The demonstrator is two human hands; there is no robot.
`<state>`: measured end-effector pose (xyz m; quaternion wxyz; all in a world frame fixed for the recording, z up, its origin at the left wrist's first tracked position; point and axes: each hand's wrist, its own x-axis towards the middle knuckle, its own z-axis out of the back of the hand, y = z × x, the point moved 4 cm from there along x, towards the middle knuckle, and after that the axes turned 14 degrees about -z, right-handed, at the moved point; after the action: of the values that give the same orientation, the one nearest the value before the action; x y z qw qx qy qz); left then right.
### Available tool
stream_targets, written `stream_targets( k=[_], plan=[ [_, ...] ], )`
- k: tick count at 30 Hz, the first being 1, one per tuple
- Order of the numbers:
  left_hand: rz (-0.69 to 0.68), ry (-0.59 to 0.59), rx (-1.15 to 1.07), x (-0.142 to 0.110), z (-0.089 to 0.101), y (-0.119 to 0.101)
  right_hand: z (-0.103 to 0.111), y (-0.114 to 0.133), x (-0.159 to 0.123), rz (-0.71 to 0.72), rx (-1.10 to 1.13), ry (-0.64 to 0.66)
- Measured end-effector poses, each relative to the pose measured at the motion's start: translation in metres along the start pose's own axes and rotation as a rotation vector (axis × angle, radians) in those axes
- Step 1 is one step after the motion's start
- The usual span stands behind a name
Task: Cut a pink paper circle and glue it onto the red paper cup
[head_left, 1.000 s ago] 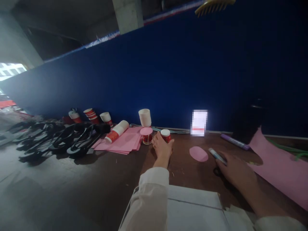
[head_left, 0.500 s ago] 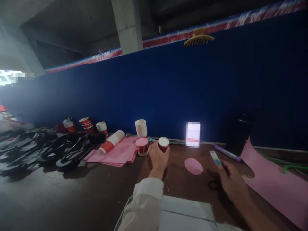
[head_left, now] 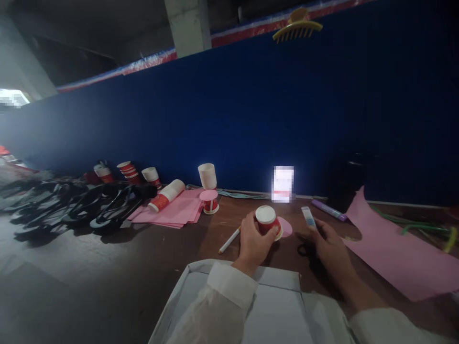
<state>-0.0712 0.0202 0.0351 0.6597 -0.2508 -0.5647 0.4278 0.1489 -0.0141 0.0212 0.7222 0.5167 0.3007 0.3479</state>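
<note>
My left hand [head_left: 254,243] is wrapped round a red paper cup [head_left: 275,224] that stands upside down, its white base upward. The cup is beside or partly over a pink paper oval [head_left: 285,228]; whether they touch I cannot tell. A slim white-and-blue stick-like piece [head_left: 307,216], possibly a glue tube, is pinched in my right hand [head_left: 324,239]. Just left of that hand, dark scissors [head_left: 303,249] lie partly in shadow. To the left of my left hand is a white marker [head_left: 229,240] with an orange-brown end.
A small cup [head_left: 211,204] with a pink disc on top stands left, before a white cup [head_left: 207,176]. Pink sheets [head_left: 172,212], black straps [head_left: 111,210] and stacked cups [head_left: 129,172] lie farther left. At right are a purple marker [head_left: 330,210] and cut pink paper [head_left: 394,253].
My left hand has brought the cup right and nearer, to the pink oval. The white marker has come into sight. My right hand still holds the white-and-blue piece. The view has tilted down slightly.
</note>
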Motion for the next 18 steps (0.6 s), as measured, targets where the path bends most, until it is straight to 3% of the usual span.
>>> stream_targets(
  k=[7, 14, 18],
  plan=[
    [-0.116, 0.103, -0.023, -0.006, 0.0, 0.006, -0.007, 0.013, -0.021, -0.122, 0.122, 0.121],
    [-0.165, 0.264, 0.035, -0.01, -0.001, -0.006, 0.001, 0.011, -0.02, -0.126, 0.139, 0.023],
    [-0.122, 0.326, 0.027, -0.012, -0.006, -0.003, 0.005, 0.002, -0.009, -0.18, 0.323, 0.038]
  ],
)
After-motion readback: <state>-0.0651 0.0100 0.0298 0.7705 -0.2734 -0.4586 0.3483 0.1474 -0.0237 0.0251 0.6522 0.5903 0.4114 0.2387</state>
